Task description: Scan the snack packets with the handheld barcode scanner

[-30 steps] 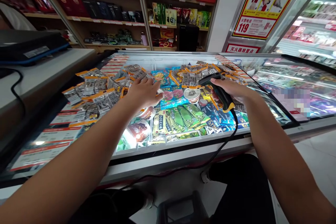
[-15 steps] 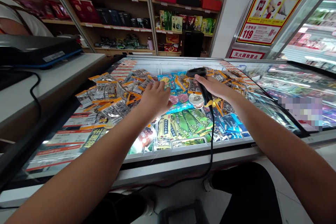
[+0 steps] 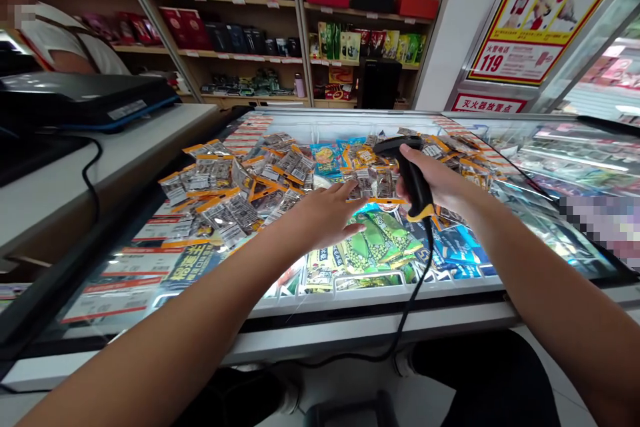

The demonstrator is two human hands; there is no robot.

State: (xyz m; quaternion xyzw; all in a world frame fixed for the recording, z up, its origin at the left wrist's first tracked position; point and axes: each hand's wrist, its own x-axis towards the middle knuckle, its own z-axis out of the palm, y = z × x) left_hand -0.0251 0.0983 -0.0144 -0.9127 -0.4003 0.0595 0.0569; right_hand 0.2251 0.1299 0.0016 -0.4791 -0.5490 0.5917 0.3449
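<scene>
My right hand [image 3: 443, 180] is wrapped around the handle of a black barcode scanner [image 3: 414, 180] with a yellow tip at its base. Its head points left, over small snack packets [image 3: 375, 183] with orange edges. My left hand [image 3: 330, 213] reaches in palm down, fingers stretched out, at the left end of these packets; whether the fingertips touch them I cannot tell. More packets [image 3: 225, 213] lie heaped on the freezer's glass lid to the left, and another group [image 3: 463, 157] lies right of the scanner. Green ice-cream packs [image 3: 380, 240] show beneath the glass.
The scanner's cable [image 3: 415, 293] hangs over the freezer's front edge [image 3: 370, 327]. A counter [image 3: 40, 207] with a black device [image 3: 90, 97] stands left, a person in a white top [image 3: 83, 47] behind it. Stocked shelves [image 3: 240, 53] line the back. A stool [image 3: 350, 410] is below.
My left hand has moved right and nearer. Snack packets now cover the spot where a round tub showed. My right hand has shifted right and nearer with the scanner; the view has turned slightly left.
</scene>
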